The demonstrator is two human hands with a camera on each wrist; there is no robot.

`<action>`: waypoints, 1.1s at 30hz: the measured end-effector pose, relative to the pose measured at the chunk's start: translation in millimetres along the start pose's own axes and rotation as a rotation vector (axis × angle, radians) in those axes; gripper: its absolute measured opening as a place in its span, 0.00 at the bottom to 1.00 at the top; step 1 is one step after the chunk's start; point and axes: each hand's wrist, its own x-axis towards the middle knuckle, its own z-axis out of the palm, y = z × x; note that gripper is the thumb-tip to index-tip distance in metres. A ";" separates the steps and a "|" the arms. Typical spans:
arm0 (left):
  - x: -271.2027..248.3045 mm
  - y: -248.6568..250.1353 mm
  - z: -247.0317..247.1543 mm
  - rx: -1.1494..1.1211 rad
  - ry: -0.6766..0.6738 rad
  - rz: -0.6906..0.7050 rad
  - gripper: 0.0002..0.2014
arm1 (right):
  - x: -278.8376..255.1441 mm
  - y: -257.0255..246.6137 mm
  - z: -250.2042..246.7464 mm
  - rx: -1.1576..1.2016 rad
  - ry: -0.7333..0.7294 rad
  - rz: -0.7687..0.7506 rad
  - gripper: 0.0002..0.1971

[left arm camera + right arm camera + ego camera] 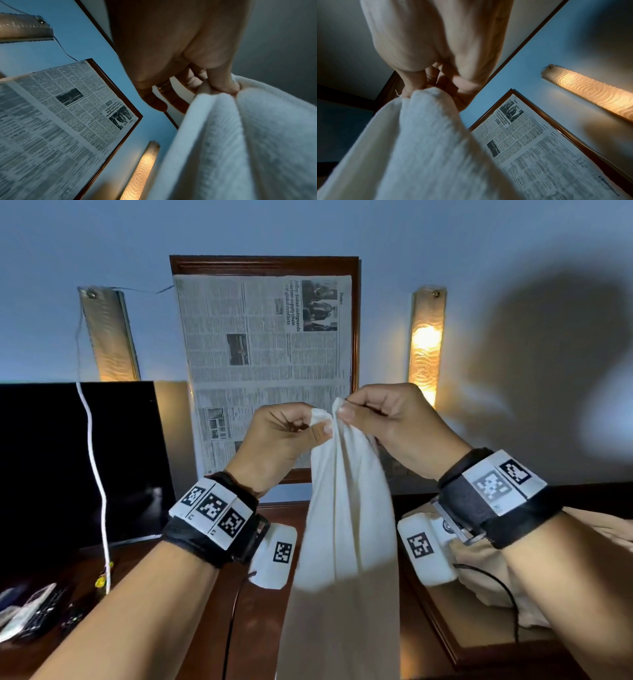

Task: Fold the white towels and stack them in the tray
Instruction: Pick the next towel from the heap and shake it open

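We are holding a white towel (342, 525) up in the air in front of us, over the dark wooden bench (267, 611), and it is hanging down in long folds past the near edge of the head view. Our left hand (281, 436) is pinching one top corner between thumb and curled fingers, and our right hand (394, 422) is pinching the neighbouring corner the same way; the two hands are sitting almost touching each other. In the left wrist view the thumb (221, 81) is pressing into the towel's thick edge (240, 135), and a ring is showing on one finger. In the right wrist view the fingertips (412, 83) are closing on the towel's bunched top (419, 135).

Toward the right end of the bench a wooden tray (479, 628) is lying with cream cloth (507, 577) heaped in it. At the left end a dark screen (78, 460) is standing, with a white cable (96, 474) hanging in front of it and remote controls (37, 611) lying by the near left corner. On the wall behind, a newspaper (263, 364) is covering a wood-framed panel, flanked by two wall lamps; the right lamp (426, 344) is glowing brightly and the left lamp (109, 337) is glowing only at its base
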 end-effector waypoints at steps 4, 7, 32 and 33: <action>1.8 -0.3 -1.2 -0.025 -0.009 0.016 0.04 | -0.9 -2.6 4.9 0.043 -0.002 0.035 0.07; 4.5 -4.6 -4.3 -0.069 0.029 0.011 0.05 | -4.5 -1.4 13.5 0.193 -0.054 0.089 0.05; -11.1 -63.9 81.4 0.203 0.011 -0.435 0.18 | -45.7 117.1 -19.2 -0.069 0.162 0.177 0.10; -7.9 -67.6 85.7 0.228 0.013 -0.440 0.19 | -46.8 120.6 -24.0 -0.086 0.145 0.191 0.08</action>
